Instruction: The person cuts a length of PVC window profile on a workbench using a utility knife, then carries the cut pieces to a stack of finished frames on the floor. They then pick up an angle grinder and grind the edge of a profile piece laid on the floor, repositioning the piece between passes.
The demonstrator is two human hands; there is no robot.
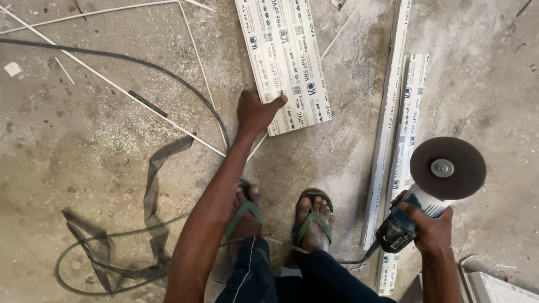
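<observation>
My left hand grips the near left corner of a wide white plastic profile piece that lies on the concrete floor ahead of me. My right hand holds an angle grinder by its body, its dark round disc turned up toward the camera, off the floor at my right. My two feet in green sandals stand between the hands.
Two long white profile lengths lie on the floor just left of the grinder. A black cable curves across the left and loops near a dark strap. Thin white strips and dust are scattered about.
</observation>
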